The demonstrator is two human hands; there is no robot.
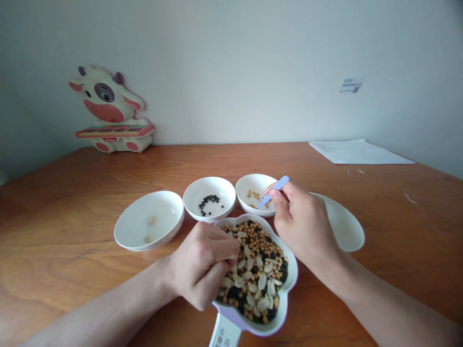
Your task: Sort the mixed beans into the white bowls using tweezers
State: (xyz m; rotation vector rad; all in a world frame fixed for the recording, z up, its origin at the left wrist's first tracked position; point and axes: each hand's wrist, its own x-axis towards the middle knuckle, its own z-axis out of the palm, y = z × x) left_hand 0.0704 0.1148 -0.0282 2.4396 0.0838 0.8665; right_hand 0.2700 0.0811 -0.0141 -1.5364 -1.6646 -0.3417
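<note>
My right hand (pixel 306 219) pinches lavender plastic tweezers (pixel 278 187), their tip pointing down into a small white bowl (pixel 249 180) with several yellowish beans (pixel 254 194) at its bottom. My left hand (pixel 208 260) is closed over the left side of a flower-shaped lavender dish (pixel 292 274); its fingertips are hidden, so whatever it may hold cannot be seen. Mixed peanut halves (pixel 262 281), soybeans (pixel 258 236) and black beans (pixel 234 292) fill this dish. Several black beans lie in the middle white bowl (pixel 202 185).
At the left stands a larger white bowl (pixel 126 226) with a few pale pieces in it. Another white bowl (pixel 349 226) sits partly behind my right hand. A cow-shaped toy keyboard (pixel 115 127) and white papers (pixel 361 152) lie toward the wall. A labelled white strip (pixel 224 331) extends below the dish.
</note>
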